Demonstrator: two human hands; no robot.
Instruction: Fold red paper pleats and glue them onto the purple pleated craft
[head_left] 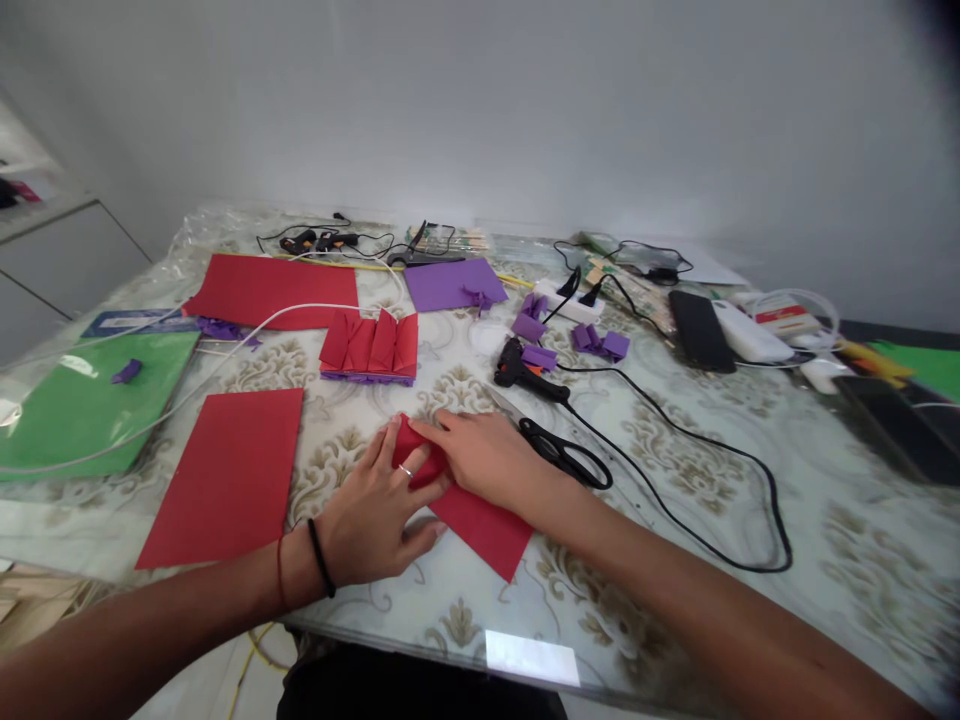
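Note:
A red paper sheet [491, 530] lies slantwise on the table under both my hands, its far end looking folded over. My left hand [379, 510], with a ring and a black wrist band, is open, its fingers spread and pressing on the paper's upper left part. From the other side my right hand [484, 455] lies across the same sheet, fingers stretched out and fingertips close to those of my left hand. Just right of it are black-handled scissors [566, 450], blades partly hidden behind the hand. Behind the scissors rests a black glue gun [529, 375].
A flat red sheet [225, 475] and a green pack [105, 400] lie left. Folded red pieces [369, 345] sit ahead, near a purple sheet [455, 284]. Purple folded pieces [600, 342], a white power strip [570, 300] and a black phone [701, 330] stand right, among trailing cables.

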